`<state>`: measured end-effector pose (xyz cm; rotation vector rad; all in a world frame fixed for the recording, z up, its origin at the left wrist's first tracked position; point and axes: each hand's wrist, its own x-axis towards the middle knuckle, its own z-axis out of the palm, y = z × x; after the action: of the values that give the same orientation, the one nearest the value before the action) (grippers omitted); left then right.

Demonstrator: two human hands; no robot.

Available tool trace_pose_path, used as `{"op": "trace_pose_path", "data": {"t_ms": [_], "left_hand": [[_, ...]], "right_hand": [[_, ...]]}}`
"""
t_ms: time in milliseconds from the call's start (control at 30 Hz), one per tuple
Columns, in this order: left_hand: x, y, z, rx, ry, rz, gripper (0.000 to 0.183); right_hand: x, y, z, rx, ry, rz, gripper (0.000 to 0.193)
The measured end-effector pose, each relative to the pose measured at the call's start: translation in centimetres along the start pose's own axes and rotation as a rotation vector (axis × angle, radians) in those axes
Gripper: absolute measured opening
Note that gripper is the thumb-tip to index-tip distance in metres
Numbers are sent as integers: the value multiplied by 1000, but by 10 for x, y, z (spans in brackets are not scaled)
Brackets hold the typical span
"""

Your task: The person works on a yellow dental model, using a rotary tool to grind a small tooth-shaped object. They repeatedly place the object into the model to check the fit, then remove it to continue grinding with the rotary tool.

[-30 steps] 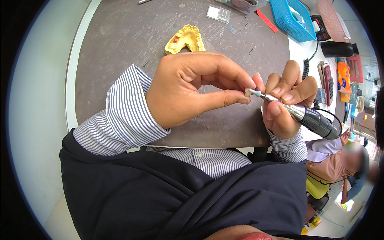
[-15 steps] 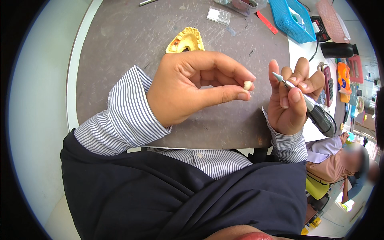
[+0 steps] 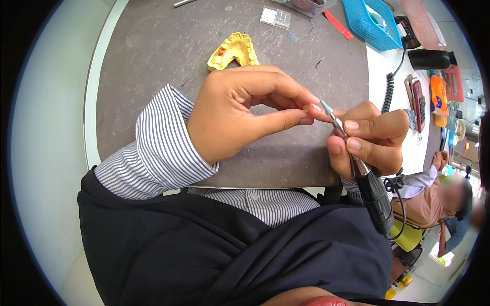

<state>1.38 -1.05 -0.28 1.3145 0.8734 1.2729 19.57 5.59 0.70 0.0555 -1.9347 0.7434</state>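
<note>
My left hand [image 3: 240,112] pinches a small, pale tooth crown [image 3: 317,108] between thumb and forefinger; the fingers hide most of it. In my right hand [image 3: 380,135] is a black and silver rotary handpiece [image 3: 374,196], gripped like a pen. Its pointed grey-blue polishing tip [image 3: 326,107] is right beside the crown; whether they touch I cannot tell. One right fingertip reaches across to the left fingertips. Beyond my left hand, a yellow dental model [image 3: 234,52] with a reddish-brown patch on one side lies on the brown table.
A clear little case [image 3: 275,18], a red strip [image 3: 338,25] and a blue basket [image 3: 371,25] lie toward the far side. At the right are a coiled cord [image 3: 389,93], a black bottle [image 3: 432,59] and a phone [image 3: 418,105]. Another person [image 3: 426,196] sits farther right.
My right hand has moved left and turned, bringing the handpiece's tip from apart to right beside the crown. The left hand keeps its pinch almost in place.
</note>
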Motion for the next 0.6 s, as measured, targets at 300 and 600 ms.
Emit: {"op": "trace_pose_path", "data": {"t_ms": [300, 600], "left_hand": [[0, 2, -1, -110, 54, -32, 23], [1, -2, -3, -9, 89, 37, 27]], "right_hand": [[-3, 2, -1, -59, 54, 177, 27], [-5, 10, -5, 144, 145, 239, 29]]}}
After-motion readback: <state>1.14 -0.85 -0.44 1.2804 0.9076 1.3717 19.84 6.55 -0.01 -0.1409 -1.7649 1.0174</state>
